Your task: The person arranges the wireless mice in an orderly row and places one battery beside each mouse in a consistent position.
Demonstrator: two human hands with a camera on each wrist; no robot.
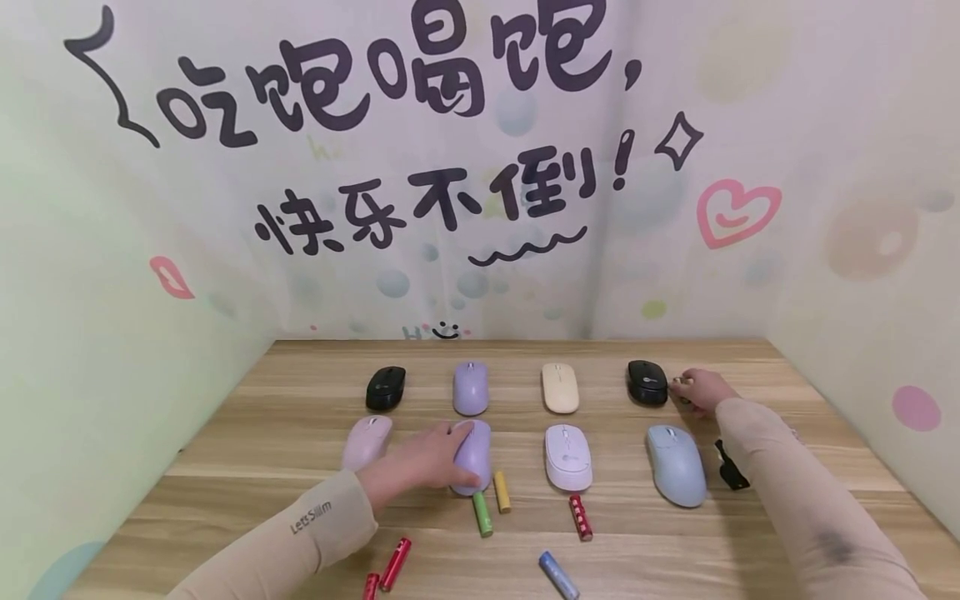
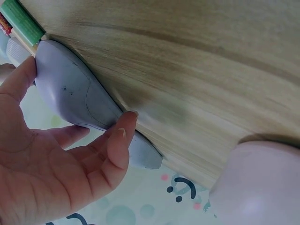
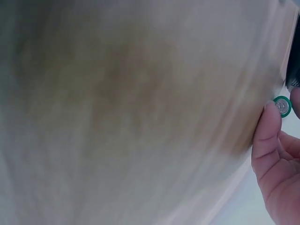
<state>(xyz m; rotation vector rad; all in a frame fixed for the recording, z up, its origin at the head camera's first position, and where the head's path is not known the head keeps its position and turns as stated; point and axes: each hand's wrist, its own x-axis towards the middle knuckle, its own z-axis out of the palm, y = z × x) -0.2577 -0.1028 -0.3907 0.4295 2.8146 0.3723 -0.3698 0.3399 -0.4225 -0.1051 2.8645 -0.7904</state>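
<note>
Head view: on the desk [image 1: 667, 550], dragging the nearer lilac mouse [image 1: 474, 454] could roll the green battery [image 1: 482, 514] below it.
Mid-frame, the left hand's [image 1: 423, 458] fingers curl round that mouse; right of centre, the right hand's [image 1: 705, 392] fingers, nearly together, pinch a green-rimmed battery [image 3: 282, 107].

Bright head view; right wrist shows tabletop [image 3: 140, 108] blurred, seemingly dim.

Rear wall [image 1: 525, 304] is displaying lg. dark Chinese txt, 2 lines: "吃饱喝饱," above "快乐不倒!". L sleeve [image 1: 315, 527] is bearing "Let's Slim" print. Logo on rear R blk mouse [image 1: 647, 383] is appearing too sm. to read.
</note>
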